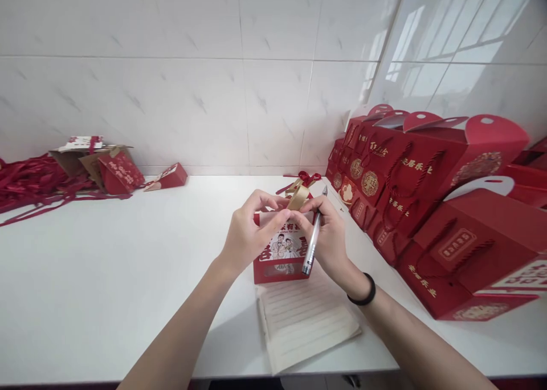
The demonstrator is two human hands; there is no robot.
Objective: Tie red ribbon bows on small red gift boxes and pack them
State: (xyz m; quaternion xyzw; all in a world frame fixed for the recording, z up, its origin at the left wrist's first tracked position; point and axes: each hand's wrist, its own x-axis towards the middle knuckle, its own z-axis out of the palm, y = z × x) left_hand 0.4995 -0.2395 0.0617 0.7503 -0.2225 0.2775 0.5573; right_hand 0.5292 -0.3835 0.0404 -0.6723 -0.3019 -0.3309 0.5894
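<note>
A small red gift box (280, 273) with a printed couple in wedding clothes on its front stands upright before me. Above its top, a gold ribbon-like loop (298, 198) sits between my two hands. My left hand (252, 230) pinches at the loop's base, thumb and fingers together. My right hand (327, 230) pinches at the same place from the other side, and a clear-barrelled pen (313, 244) is lodged in its fingers, slanting down across the box's right edge. The exact spot where the fingertips meet is partly hidden. Behind the loop shows a dark red ribbon bow (306, 178).
A lined notebook (305, 321) lies open in front of the box on the white table (128, 287). Red gift boxes with rope handles (410, 167) line the right side. Far left are a heap of red ribbons (29, 182) and folded red cartons (122, 170). A tiled wall (183, 93) closes the back.
</note>
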